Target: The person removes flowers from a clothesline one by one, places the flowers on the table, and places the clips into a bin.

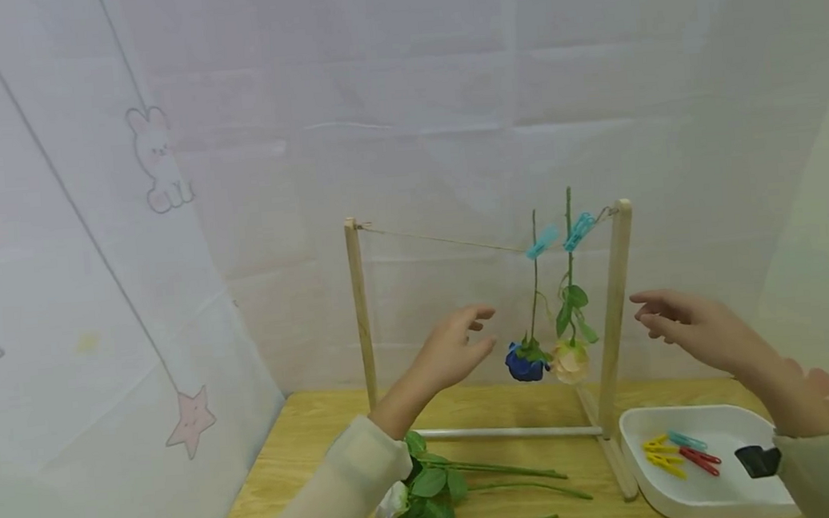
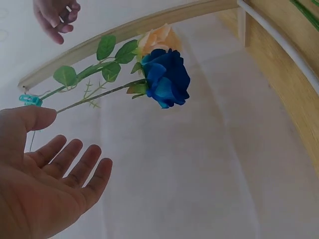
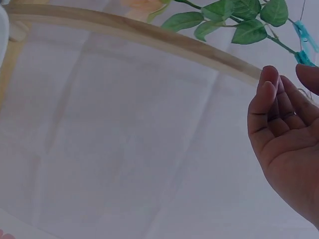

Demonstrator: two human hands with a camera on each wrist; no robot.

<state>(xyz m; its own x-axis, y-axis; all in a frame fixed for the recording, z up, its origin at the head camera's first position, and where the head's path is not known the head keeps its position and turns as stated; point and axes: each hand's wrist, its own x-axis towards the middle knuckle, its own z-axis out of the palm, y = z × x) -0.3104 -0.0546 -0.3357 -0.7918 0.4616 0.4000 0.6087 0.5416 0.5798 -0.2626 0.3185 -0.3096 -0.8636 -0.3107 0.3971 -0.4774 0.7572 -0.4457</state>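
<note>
A blue rose [image 1: 525, 362] and a peach rose [image 1: 570, 362] hang upside down from a string [image 1: 449, 240], each stem held by a turquoise clothespin [image 1: 542, 242]. To the left of the blue rose is my left hand [image 1: 455, 347], its fingers parted and holding nothing. In the left wrist view its thumb overlaps the lower end of the blue rose's stem [image 2: 102, 94]. My right hand [image 1: 693, 326] hovers just right of the frame's right post [image 1: 618, 309], fingers loosely bent around nothing. The right wrist view shows this palm [image 3: 294, 144] beside the post's top end.
A white tray [image 1: 691, 504] at the right holds yellow, red and turquoise clothespins [image 1: 700, 461] and a small black object [image 1: 757, 461]. More roses, one white [image 1: 391, 504], lie on the wooden table [image 1: 291, 452] under my left forearm. The frame's white crossbar [image 1: 506, 432] runs low behind their stems.
</note>
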